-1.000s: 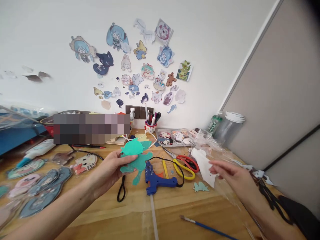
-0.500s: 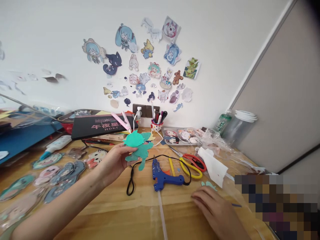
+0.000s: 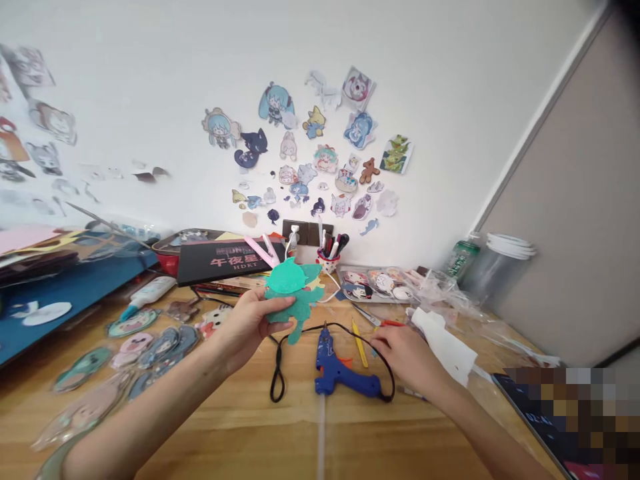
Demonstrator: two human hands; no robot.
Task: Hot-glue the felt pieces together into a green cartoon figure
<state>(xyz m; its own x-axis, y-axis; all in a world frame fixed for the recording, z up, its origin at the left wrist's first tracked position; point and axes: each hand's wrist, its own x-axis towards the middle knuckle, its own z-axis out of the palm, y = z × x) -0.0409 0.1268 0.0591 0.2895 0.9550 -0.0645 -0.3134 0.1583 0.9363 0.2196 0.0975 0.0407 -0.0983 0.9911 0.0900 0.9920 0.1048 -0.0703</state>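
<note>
My left hand (image 3: pixel 263 315) pinches a teal felt cutout (image 3: pixel 287 277) by its lower left edge, raised above the table. Several pieces seem layered in it, a brighter one on top. My right hand (image 3: pixel 405 353) is over the scissors (image 3: pixel 367 315) at the right, covering most of their handles; its fingers are curled, and what they hold, if anything, is hidden. Between the hands lies a blue glue gun (image 3: pixel 345 377) with a clear glue stick (image 3: pixel 321 427) out of its back. A yellow pen-like tool (image 3: pixel 359 343) lies beside the gun.
Plastic-covered cutouts (image 3: pixel 163 347) and a glue bottle (image 3: pixel 147 297) lie at the left. Behind are a black box (image 3: pixel 220 261), a pen cup (image 3: pixel 329 261) and a tray (image 3: pixel 345 277). White paper (image 3: pixel 445 343) and a phone (image 3: pixel 537 420) are at the right. A black cord (image 3: pixel 277 373) loops around the gun.
My right hand has moved up and forward from the bare table to the scissors. My left hand still holds the teal cutout. The view has shifted left.
</note>
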